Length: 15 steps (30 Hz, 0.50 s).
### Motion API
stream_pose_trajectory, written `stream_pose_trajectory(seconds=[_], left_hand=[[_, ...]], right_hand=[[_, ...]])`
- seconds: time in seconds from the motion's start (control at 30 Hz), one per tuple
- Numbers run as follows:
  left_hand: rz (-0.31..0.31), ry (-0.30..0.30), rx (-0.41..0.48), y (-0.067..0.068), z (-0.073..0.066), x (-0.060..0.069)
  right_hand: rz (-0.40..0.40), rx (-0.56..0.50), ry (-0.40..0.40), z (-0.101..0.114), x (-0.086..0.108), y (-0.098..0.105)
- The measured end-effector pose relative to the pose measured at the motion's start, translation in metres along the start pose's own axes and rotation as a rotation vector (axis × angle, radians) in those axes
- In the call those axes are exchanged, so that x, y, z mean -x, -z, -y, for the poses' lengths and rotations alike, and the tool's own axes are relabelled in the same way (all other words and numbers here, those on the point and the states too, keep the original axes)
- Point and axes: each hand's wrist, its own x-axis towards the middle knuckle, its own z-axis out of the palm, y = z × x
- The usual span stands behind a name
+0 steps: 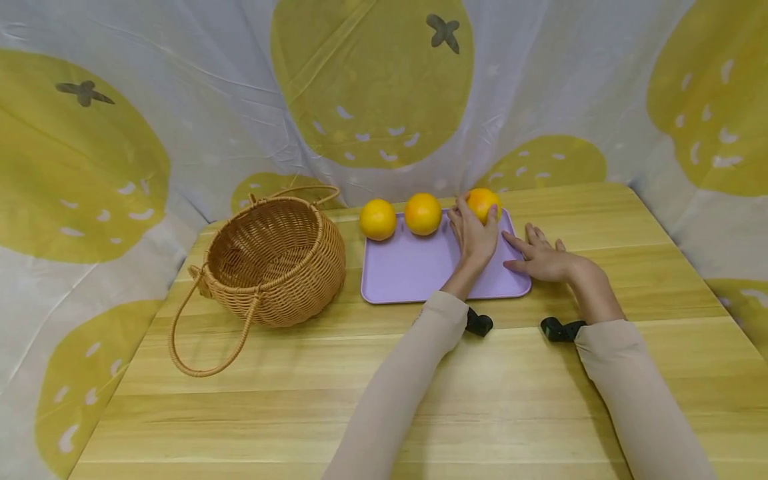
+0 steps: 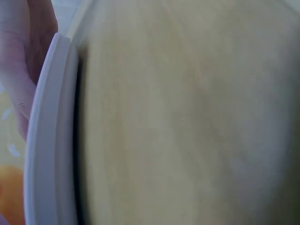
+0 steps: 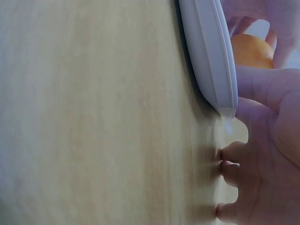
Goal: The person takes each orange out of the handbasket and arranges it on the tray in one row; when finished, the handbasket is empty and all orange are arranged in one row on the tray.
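My left hand [image 1: 477, 237] reaches over the lilac tray [image 1: 408, 273] and holds the rightmost orange [image 1: 485, 202] at the tray's far right corner, fingers on its left and thumb on its right. Two more oranges, a left one [image 1: 378, 219] and a middle one [image 1: 423, 214], sit along the tray's far side. My right hand [image 1: 546, 259] is spread at the tray's right edge. In the right wrist view, the fingertips [image 3: 224, 212] come down at the wooden table and the thumb lies by the tray rim [image 3: 211, 51]. The left wrist view shows only part of the left hand [image 2: 18, 70].
A round wicker basket [image 1: 300, 280] stands left of the tray, with one handle [image 1: 210, 370] folded down toward the front and another raised at the back. Wooden table boards [image 1: 240, 413] lie beneath everything. A fruit-print cloth [image 1: 528, 60] hangs behind the table.
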Motion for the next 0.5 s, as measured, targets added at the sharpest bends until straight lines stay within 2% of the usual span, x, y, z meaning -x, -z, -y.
stream_pose_trajectory(seconds=[0.13,0.27,0.37,0.5], left_hand=[[0.043,0.008,-0.024,0.004,-0.004,0.003],[0.083,-0.008,-0.099,0.013,-0.008,0.009],[0.122,-0.062,-0.174,0.023,-0.011,0.014],[0.210,-0.188,-0.213,0.044,-0.013,0.023]], right_hand=[[-0.002,0.006,-0.004,0.000,0.000,0.000],[-0.004,0.008,-0.009,0.001,0.000,0.000],[-0.003,0.007,-0.011,0.002,0.000,0.001],[0.000,0.006,-0.017,0.001,0.001,0.001]])
